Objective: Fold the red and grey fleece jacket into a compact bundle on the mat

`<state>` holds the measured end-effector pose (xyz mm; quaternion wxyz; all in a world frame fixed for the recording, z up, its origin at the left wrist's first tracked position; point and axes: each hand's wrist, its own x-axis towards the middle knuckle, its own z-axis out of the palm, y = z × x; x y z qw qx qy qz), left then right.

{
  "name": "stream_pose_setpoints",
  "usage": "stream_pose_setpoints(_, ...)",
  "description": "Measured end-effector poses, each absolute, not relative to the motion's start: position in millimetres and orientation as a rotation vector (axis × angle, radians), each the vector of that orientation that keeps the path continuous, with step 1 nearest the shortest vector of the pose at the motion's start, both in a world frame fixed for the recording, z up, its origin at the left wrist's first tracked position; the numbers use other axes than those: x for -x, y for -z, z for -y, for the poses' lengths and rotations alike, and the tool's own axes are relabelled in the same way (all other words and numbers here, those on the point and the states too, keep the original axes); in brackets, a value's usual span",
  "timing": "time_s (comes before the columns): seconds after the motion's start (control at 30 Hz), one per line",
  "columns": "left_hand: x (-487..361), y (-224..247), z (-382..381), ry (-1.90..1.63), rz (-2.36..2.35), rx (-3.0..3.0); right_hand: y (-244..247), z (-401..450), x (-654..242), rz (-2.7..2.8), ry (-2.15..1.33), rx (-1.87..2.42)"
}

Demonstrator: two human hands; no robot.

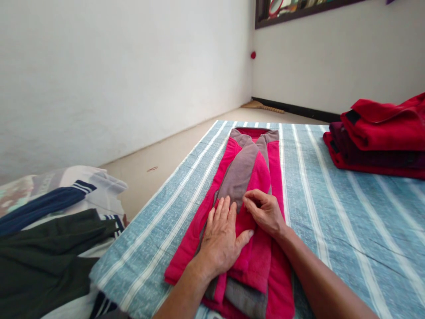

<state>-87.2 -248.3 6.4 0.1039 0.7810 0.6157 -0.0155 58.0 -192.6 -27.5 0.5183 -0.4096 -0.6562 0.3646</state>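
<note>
- Jacket (pixel 262 177), pink and grey, lies lengthwise on the striped sheet (pixel 308 177), its collar (pixel 254 132) at the far end and its sides turned inward. A sleeve (pixel 237 170) lies along the front.
- The left hand (pixel 221 241) is open and palm down on the jacket, fingers a little apart and thumb out to the right; it grasps nothing.
- The right hand (pixel 267 212) is curled over the cloth just beside it, thumb and forefinger drawn close together. Whether any fabric is caught between them cannot be told.
- At the right, on the sheet, sits a stack (pixel 388 133) of red and dark purple clothes, well apart from the jacket. At the left, beyond the sheet's edge, more clothes (pixel 49 252) lie in a loose heap.
- The likeliest trouble is a wrinkle: if the right fingertips have caught the top layer, a tug could bunch it or pull the sleeve askew.
- The left palm, pressing and sliding at once, could drag the upper layers over the lower ones, since fleece-like cloth tends to cling.
- Near the person, the layers end unevenly, with grey showing between pink edges; a sideways push there could spread them further.
</note>
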Motion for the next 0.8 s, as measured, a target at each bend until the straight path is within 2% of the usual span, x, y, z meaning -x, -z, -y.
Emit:
stream_pose_setpoints(0.13, 86, -16, 250, 0.085, -1.823, -2.289, 25, 191, -60, 1.781, -0.415, 1.003)
stream_pose_setpoints(0.23, 85, -28, 246, 0.123, -1.791, -2.280, 29, 187, -60, 2.016, -0.217, 1.093)
stream_pose_setpoints(0.4, 85, -36, 224, 0.067, -1.789, -2.324, 36, 180, -62, 2.164, -0.245, 1.180)
stream_pose_setpoints(0.63, 94, -4, 207, 0.037, -1.667, -2.391, 40, 176, -64, 1.988, -0.337, 1.106)
stream_pose_setpoints(0.8, 96, 3, 209, -0.030, -1.685, -2.363, 29, 181, -56, 1.968, -0.234, 1.128)
